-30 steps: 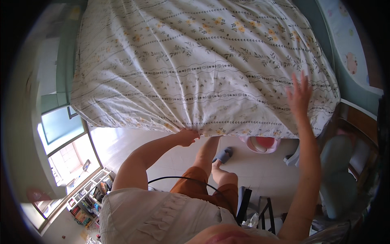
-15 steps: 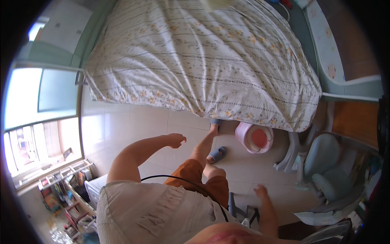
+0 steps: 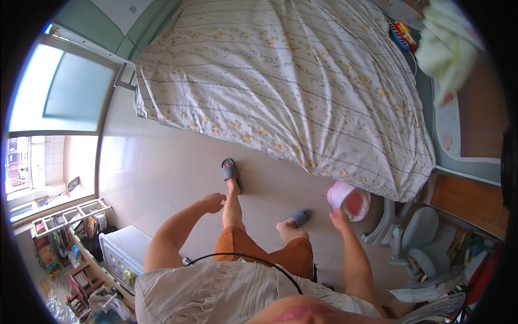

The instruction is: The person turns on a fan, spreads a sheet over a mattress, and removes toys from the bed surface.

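Note:
My left hand (image 3: 214,202) hangs beside my left leg, its fingers loosely bent and slightly apart, with nothing in it. My right hand (image 3: 339,218) is out to the right with its fingers curled in; nothing shows in it. In this view it overlaps the edge of a pink and white rounded seat, like a child's potty (image 3: 350,202), on the floor by the bed; whether they touch, I cannot tell. Ahead of me is a bed with a white flowered sheet (image 3: 280,86). A blurred pale green cloth (image 3: 448,48) appears at the upper right, away from both hands.
A blue-grey chair (image 3: 423,237) stands at the right beside a wooden panel (image 3: 467,202). At the left are a window (image 3: 59,86), a white plastic drawer unit (image 3: 127,248) and shelves of books (image 3: 51,251). Pale floor tiles (image 3: 178,162) run along the bed. Grey slippers (image 3: 231,170) are on my feet.
My left foot has stepped out to the left, and the view has shifted. My right hand has come up and forward. The pale cloth, earlier at the top edge over the bed, now appears farther right.

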The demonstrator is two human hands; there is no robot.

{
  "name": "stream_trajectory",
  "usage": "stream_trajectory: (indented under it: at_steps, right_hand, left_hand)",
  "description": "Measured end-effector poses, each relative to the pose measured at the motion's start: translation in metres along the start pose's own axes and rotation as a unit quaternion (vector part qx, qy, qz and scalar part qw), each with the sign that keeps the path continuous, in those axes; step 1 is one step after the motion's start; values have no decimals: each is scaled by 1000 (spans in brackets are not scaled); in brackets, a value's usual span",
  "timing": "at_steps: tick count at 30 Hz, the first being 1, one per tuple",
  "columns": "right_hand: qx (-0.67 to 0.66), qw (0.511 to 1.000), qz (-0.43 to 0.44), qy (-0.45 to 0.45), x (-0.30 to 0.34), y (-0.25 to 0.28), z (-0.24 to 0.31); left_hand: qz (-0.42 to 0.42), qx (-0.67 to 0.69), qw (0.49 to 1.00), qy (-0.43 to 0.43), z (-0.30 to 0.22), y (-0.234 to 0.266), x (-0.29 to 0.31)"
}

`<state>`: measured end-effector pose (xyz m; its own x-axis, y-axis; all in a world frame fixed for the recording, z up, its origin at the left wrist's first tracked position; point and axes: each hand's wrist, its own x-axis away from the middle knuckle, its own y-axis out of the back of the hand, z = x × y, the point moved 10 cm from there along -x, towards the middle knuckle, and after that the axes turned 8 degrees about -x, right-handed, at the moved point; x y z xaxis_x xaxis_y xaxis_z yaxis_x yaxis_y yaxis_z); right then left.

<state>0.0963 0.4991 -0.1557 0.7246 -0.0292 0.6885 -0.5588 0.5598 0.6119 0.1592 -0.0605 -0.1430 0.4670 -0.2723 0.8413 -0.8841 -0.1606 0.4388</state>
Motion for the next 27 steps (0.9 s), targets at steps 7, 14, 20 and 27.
stream_trajectory:
  at_steps: [7,14,20,27]
  right_hand:
    - [10,980,-96,172,-131,-10,318]
    - [200,969,-54,133,-194,-87,493]
    - [250,944,-101,189,-218,-106,483]
    - [91,942,120,299,-181,-156,515]
  left_hand:
    - [-62,131,989,43,183,15,1]
    - [-305,304,881,197,426,112,-47]
    - [-450,603,516,408,493,201,-66]
    - [-327,714,483,387,546,199,-55]
